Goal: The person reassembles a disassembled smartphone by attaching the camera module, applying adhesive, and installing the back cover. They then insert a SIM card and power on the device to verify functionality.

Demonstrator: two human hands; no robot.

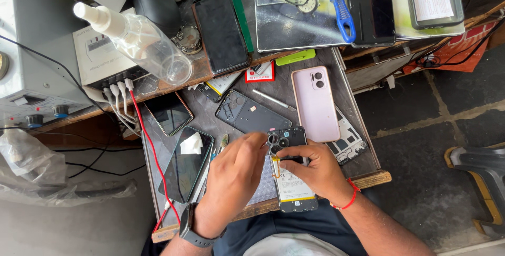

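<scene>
At far left a grey metal bench instrument (pixel 23 51) stands beside a white multi-port charger box (pixel 100 56), over which a clear plastic squeeze bottle with a white nozzle (pixel 139 43) lies tilted; a red cable (pixel 152 151) runs from the charger down across the worn brown work tray (pixel 363 145). Near the tray's left edge lie a small dark phone screen (pixel 169 113) and, below it, a black phone with a white paper scrap on its glass (pixel 185 165). The person's left hand (pixel 234 174), a dark watch at its wrist, is curled with fingertips pinched at the camera end of the opened black phone with exposed battery (pixel 290 174); whether it grips a tool cannot be told. That phone lies back-up at the tray's near edge, between both hands. Just above it rests a black plastic back cover (pixel 251 114), with a thin metal stylus (pixel 273 100) beside it. The right hand (pixel 315 169), a red thread at its wrist, presses down on the phone, thumb and forefinger clasping its upper part. Right of that lies a pale pink phone, face down (pixel 315 103).
</scene>
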